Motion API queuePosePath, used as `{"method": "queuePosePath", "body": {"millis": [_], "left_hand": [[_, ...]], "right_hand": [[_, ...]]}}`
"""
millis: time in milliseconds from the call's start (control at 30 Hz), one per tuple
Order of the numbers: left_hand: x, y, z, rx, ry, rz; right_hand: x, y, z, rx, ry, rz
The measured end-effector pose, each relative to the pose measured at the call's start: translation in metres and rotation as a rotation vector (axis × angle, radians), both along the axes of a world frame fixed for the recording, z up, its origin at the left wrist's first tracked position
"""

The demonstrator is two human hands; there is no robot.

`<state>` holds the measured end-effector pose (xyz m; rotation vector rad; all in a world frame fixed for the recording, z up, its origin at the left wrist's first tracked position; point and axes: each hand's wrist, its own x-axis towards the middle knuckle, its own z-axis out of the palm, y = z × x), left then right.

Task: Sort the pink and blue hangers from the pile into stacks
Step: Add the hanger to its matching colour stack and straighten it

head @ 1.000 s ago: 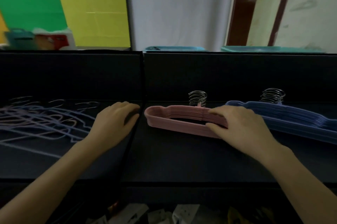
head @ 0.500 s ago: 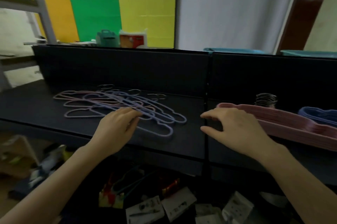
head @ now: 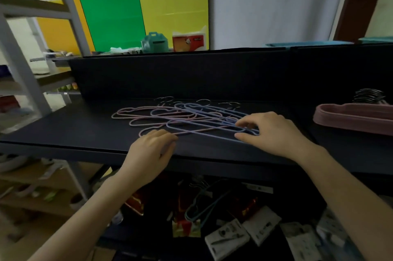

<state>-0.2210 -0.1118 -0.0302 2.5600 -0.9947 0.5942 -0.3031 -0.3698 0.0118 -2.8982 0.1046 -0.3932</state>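
pile of pink and blue hangers [head: 187, 118] lies loose mid-surface on the black table [head: 85, 131], hooks toward the back wall. left hand [head: 152, 151] is at the pile's near edge, fingers relaxed, tips touching the nearest pink hanger [head: 191, 132], not gripping. right hand [head: 271, 131] is on the pile's right end, fingers on top and thumb on the near side of a blue hanger [head: 204, 134], gap visible, not closed on it. pink stack [head: 350, 118] sits at the right edge, well apart from both hands.

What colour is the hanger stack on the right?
Pink; the hanger stack shows best in head view.
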Motion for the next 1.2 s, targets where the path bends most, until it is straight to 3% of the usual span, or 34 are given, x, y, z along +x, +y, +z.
{"method": "queuePosePath", "body": {"millis": [267, 533, 733, 867, 1000, 1200], "left_hand": [[0.034, -0.003, 0.005, -0.046, 0.024, -0.088], [0.089, -0.029, 0.017, -0.040, -0.006, -0.181], [0.123, -0.049, 0.020, -0.070, -0.002, -0.207], [0.141, -0.055, 0.022, -0.105, 0.001, -0.213], [0.154, -0.057, 0.022, -0.086, 0.028, -0.242], [0.170, -0.054, 0.024, 0.121, 0.285, -0.502]], "right_hand": [[0.059, -0.021, -0.006, 0.188, 0.069, -0.122], [0.104, -0.049, -0.011, 0.222, 0.373, -0.215], [0.119, -0.064, -0.013, 0.262, 0.368, -0.186], [0.121, -0.074, -0.009, 0.369, 0.225, -0.175], [0.110, -0.083, 0.003, 0.305, 0.060, -0.223], [0.073, -0.086, 0.019, 0.337, -0.154, -0.358]]}}
